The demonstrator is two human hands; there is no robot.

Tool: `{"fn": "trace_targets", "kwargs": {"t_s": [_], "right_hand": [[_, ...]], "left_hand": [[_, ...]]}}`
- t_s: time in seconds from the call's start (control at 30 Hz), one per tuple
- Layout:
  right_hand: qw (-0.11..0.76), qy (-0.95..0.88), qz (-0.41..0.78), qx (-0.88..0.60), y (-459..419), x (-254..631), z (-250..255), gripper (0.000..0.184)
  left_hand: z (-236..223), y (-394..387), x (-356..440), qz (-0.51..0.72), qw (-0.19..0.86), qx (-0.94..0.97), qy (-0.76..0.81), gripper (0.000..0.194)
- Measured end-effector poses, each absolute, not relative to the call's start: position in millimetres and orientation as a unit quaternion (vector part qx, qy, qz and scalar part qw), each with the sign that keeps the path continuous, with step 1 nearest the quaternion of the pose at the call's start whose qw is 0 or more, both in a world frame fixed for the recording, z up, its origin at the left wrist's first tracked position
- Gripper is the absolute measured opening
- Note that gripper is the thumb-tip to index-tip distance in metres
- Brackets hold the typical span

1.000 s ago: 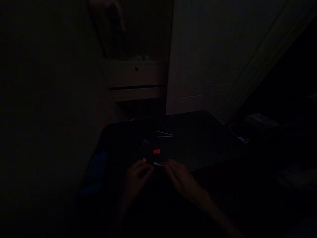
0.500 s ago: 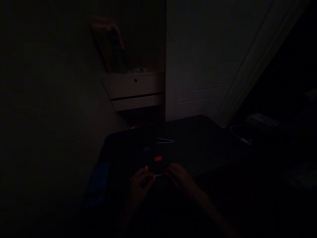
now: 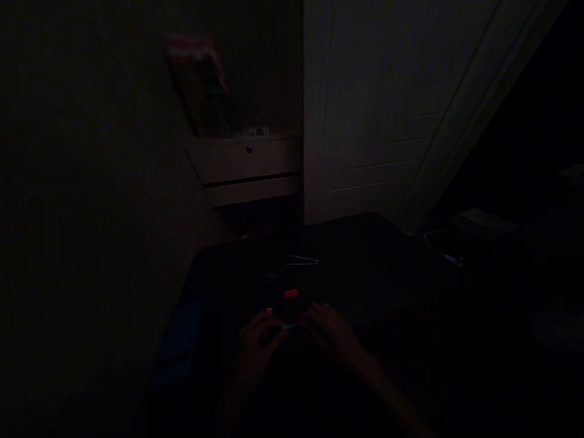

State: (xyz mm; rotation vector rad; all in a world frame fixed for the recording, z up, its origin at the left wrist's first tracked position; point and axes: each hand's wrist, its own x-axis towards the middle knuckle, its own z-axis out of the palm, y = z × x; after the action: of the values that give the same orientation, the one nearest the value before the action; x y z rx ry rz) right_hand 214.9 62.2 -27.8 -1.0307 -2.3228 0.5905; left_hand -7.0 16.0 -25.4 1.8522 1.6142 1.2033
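The scene is very dark. Between my hands spans a thin, pale blue stick-like piece (image 3: 289, 326), too small and dim to name more exactly. My left hand (image 3: 256, 342) pinches its left end between thumb and fingertips. The fingers of my right hand (image 3: 329, 328) are closed at its right end. Just beyond the left fingertips lies a small pale orange piece (image 3: 269, 311). A bright orange-red lump (image 3: 291, 294) rests on the dark table (image 3: 365, 267) past both hands. Farther back is a pair of tweezers (image 3: 303, 262), its two legs spread to the left.
A dim purplish lump (image 3: 270, 277) lies left of the tweezers. At the table's left edge is a blue flat object (image 3: 182, 340). Behind stand a drawer unit (image 3: 255, 161) and a pale panelled door (image 3: 365, 121). To the right are a box (image 3: 483, 222) and a white cable (image 3: 431, 243).
My right hand has come slightly closer to the left, and less of the blue piece shows between them. The orange spot at my left fingertips no longer shows.
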Motion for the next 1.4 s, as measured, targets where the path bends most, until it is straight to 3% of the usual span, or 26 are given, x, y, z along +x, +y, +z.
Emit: {"fn": "trace_targets", "kwargs": {"t_s": [1.0, 1.4], "right_hand": [[0.220, -0.881, 0.167, -0.384, 61, 214, -32, 0.024], [0.263, -0.849, 0.148, -0.434, 62, 200, -32, 0.015]], "left_hand": [[-29, 19, -8, 0.426, 0.209, 0.664, 0.578, 0.022], [-32, 18, -8, 0.431, 0.167, 0.651, 0.602, 0.027]]}}
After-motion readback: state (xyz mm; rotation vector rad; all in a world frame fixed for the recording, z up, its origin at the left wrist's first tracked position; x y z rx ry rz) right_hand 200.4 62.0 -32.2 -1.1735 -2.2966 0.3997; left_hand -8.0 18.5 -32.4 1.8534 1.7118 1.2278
